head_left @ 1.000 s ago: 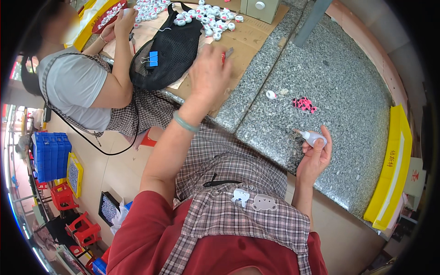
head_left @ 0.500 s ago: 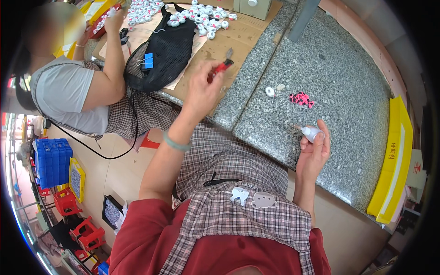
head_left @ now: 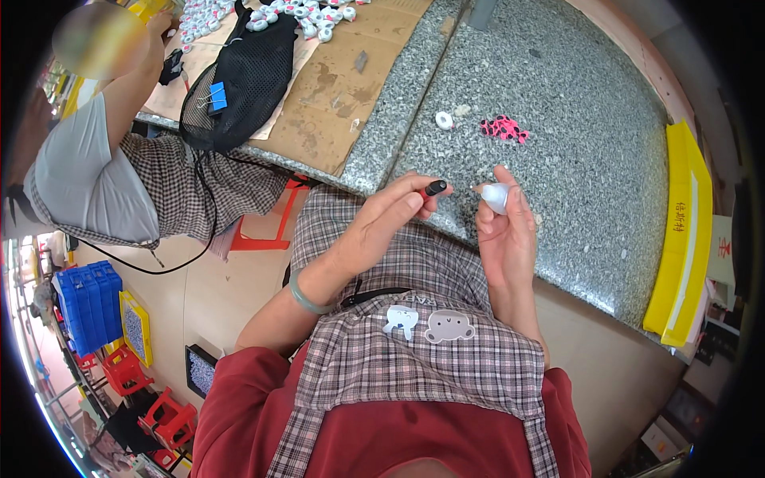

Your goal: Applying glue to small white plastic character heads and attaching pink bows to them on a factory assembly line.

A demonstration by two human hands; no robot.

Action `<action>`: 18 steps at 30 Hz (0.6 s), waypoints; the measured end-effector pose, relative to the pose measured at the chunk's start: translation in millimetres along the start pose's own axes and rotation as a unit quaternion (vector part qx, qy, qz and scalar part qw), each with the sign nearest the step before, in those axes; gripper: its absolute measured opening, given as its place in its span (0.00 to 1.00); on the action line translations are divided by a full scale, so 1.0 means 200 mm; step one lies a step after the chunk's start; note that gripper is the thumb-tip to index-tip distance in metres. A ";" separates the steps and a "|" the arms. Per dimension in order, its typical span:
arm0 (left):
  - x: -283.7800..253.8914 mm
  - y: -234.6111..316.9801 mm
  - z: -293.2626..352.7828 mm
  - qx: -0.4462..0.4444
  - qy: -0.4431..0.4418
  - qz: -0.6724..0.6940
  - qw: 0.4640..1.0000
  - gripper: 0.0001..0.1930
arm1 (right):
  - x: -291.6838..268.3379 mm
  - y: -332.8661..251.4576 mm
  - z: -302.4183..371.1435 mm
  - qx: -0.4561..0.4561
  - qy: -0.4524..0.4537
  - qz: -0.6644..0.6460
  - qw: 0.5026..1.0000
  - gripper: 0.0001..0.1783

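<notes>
My left hand (head_left: 390,219) is closed around a short red stick-like tool with a black end (head_left: 436,188); its exact kind does not show. It is held just in front of the stone table's near edge. Close by on the right, my right hand (head_left: 508,231) grips a small white squeeze bottle (head_left: 495,197), whose narrow nozzle points left toward the tool. A small gap separates tool and bottle. Beyond the hands lie a pile of pink pieces with black spots (head_left: 504,129) and one round white piece (head_left: 444,120) on the grey speckled tabletop (head_left: 574,183).
A yellow tray (head_left: 680,239) stands at the right edge. On the left, a black mesh bag (head_left: 253,80) with a blue binder clip lies on cardboard (head_left: 343,103) near many white pieces (head_left: 307,16). A co-worker (head_left: 96,167) sits at the left, with a cable hanging beside them.
My left hand has come back from above the cardboard to beside my right hand, bringing the red tool. My right hand still holds the bottle. The whole view has shifted.
</notes>
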State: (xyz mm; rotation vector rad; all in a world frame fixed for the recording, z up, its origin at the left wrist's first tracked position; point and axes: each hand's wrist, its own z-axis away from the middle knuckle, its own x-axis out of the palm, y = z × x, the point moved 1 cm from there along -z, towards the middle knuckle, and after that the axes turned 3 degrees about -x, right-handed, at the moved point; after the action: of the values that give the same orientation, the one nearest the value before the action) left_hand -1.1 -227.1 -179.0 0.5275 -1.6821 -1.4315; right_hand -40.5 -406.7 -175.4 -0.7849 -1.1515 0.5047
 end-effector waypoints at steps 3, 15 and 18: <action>0.04 0.00 0.02 -0.009 0.037 0.014 0.999 0.14 | 0.01 0.01 0.01 0.007 -0.001 -0.003 1.000 0.21; 0.06 0.02 0.02 -0.080 0.095 -0.123 0.985 0.12 | 0.00 0.05 0.03 0.019 -0.008 0.013 1.000 0.22; 0.08 0.01 0.02 -0.061 0.144 -0.168 0.973 0.15 | 0.01 0.06 0.03 0.025 -0.005 0.016 1.000 0.23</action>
State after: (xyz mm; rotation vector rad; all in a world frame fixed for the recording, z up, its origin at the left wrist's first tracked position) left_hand -11.6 -236.1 -171.6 0.9376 -1.3085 -1.5952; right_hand -45.4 -396.4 -181.9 -0.7599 -1.1330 0.5630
